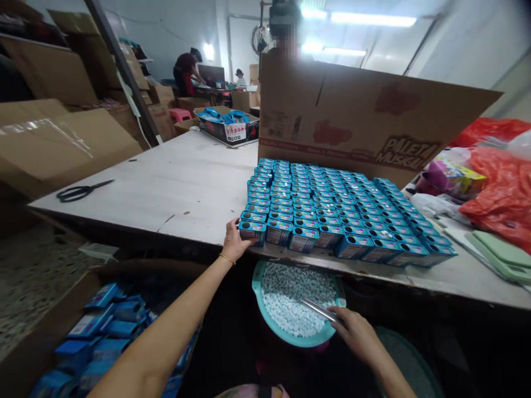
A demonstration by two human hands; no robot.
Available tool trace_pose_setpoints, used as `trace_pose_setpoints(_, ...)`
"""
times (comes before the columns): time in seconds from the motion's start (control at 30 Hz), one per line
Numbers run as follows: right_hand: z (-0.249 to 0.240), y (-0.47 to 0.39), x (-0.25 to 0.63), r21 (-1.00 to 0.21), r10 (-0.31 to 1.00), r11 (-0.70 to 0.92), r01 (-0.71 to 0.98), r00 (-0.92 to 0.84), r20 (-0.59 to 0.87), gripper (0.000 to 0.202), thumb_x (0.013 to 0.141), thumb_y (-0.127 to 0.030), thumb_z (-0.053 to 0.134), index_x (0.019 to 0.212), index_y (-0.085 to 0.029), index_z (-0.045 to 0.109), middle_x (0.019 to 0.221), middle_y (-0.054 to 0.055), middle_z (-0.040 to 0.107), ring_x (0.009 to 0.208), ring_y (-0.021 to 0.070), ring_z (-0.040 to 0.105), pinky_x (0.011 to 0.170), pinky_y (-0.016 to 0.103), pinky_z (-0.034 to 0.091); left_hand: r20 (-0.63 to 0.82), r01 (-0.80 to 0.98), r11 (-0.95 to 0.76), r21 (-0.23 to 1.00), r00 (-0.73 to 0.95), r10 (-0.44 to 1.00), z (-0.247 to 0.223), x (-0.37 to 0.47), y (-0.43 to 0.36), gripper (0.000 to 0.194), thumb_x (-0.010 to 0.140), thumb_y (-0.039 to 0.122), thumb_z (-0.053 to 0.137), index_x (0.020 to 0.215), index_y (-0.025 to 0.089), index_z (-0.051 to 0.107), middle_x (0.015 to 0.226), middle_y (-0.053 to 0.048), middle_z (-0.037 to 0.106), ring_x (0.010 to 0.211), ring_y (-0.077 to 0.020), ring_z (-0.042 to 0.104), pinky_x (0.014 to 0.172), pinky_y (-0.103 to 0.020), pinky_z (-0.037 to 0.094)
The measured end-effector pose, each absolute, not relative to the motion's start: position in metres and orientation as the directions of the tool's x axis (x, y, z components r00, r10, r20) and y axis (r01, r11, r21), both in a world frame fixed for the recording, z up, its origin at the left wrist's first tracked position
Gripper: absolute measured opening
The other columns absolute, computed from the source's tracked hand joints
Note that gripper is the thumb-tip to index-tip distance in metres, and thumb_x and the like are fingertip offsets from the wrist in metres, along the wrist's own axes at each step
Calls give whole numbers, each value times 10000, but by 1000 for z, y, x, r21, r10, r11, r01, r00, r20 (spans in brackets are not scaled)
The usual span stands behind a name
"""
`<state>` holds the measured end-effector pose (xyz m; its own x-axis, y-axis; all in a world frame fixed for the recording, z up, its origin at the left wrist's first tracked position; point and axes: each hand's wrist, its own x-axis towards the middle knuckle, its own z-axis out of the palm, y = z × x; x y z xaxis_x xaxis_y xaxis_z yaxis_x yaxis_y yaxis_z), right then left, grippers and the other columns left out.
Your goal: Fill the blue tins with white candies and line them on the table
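Many small blue boxes stand upright in tight rows on the table, their tops showing dark round holes. My left hand grips the blue box at the front left corner, thumb across its front and fingers along its left side. Below the table edge is a turquoise basin filled with small white pellets. Closed around a shiny metal tube, my right hand is over the basin's right rim. The tube's far end rests at the pellets. A few white pellets lie on the box tops.
Behind the rows stands a large cardboard sheet. Black scissors lie at the table's left. A tray of blue packages sits farther back. Lower left, a carton holds blue boxes. Red plastic bags and a green scale are right.
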<state>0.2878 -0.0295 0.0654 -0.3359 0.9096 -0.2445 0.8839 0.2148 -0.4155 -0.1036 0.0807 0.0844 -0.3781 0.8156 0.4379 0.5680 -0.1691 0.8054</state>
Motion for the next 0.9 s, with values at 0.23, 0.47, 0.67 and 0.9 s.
trace_pose_setpoints(0.23,55,-28,266,-448,893,219,867,-363,-267,334,747,-320,450,1051,-281,585,1043,20,631,967,202,560,808,269,386,362,562,-143,815,-300,883,90,-95,97,869,509,357,734,1261,172,339,1128,-121,442,1110,-278,423,941,-418,344)
trace_pose_setpoints(0.47,32,-21,256,-505,891,170,846,-351,-289,402,740,-389,458,1079,-215,588,1081,65,617,993,216,551,852,299,389,457,421,-249,872,-519,723,74,-147,34,806,662,355,631,1329,254,191,1300,-121,340,1118,-221,433,839,-352,435)
trace_pose_setpoints(0.67,2,-18,279,-455,833,158,876,-365,-415,500,718,-496,454,1078,-177,594,1119,85,599,1073,240,511,922,330,366,-117,304,640,706,-841,529,-31,-278,-96,514,751,348,507,1189,94,416,1151,-157,509,970,-194,550,805,-279,442)
trace_pose_setpoints(0.9,-13,-7,282,-364,759,83,928,-295,-580,577,638,-547,519,1080,-184,591,1063,89,629,1025,268,544,878,356,415,-418,139,937,321,-867,272,-119,-326,-250,455,585,247,662,977,49,544,1015,-183,583,996,-301,532,835,-363,401)
